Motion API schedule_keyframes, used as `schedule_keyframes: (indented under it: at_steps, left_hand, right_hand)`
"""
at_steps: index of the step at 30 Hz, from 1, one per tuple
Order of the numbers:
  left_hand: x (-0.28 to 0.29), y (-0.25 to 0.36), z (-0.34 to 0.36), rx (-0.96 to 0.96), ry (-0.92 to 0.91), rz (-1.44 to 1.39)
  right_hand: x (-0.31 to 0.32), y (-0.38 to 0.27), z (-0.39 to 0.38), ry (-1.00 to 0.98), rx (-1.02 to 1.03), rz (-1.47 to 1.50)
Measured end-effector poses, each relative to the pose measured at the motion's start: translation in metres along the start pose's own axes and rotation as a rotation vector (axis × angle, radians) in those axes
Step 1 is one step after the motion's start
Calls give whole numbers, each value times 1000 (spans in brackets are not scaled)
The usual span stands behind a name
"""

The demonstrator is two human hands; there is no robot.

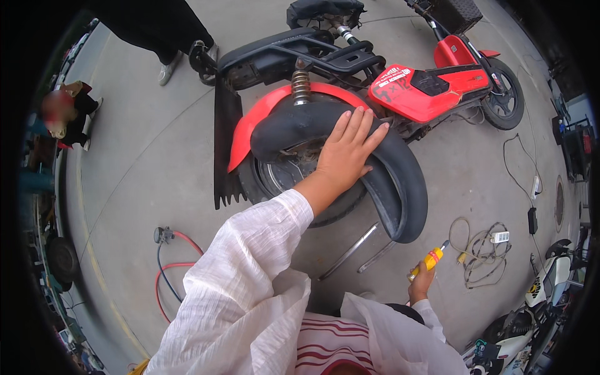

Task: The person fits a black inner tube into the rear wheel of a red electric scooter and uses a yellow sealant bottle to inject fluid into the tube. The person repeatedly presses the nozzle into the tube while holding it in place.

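Note:
A black inner tube (400, 187) lies draped over the rear wheel (256, 181) of a red and black electric scooter (412, 94). My left hand (347, 150) rests flat on top of the tube, its fingers stretched out and slightly spread. Low on the right, my right hand (421, 282) is closed around a small yellow tube (431, 259) with red marking and a dark tip, which points up and to the right. Two metal tyre levers, a longer lever (350, 251) and a shorter lever (376, 256), lie on the ground below the wheel.
A coiled cable (481, 259) with a white power socket (500, 237) lies at the right. Red and blue hoses (165, 269) run from a metal fitting (164, 235) at the left. A person's legs (162, 37) stand behind the scooter; another person (72, 112) is farther left.

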State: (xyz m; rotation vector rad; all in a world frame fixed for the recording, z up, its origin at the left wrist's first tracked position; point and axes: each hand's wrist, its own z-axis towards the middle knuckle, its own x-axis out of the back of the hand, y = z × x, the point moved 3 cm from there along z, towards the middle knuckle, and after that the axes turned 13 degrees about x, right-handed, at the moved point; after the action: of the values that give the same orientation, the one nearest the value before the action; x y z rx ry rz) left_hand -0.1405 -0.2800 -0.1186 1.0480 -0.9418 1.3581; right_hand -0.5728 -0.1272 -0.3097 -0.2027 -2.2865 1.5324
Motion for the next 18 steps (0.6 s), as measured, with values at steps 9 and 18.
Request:
schedule_keyframes:
  at_steps: [9,18]
  left_hand:
    - [-9,-4,0,-3,107,85]
    - [-12,3,-6,-42,103,-150]
  right_hand:
    - [-201,-314,-89,-887,520,330]
    - [-320,-322,-134,-1042,297,360]
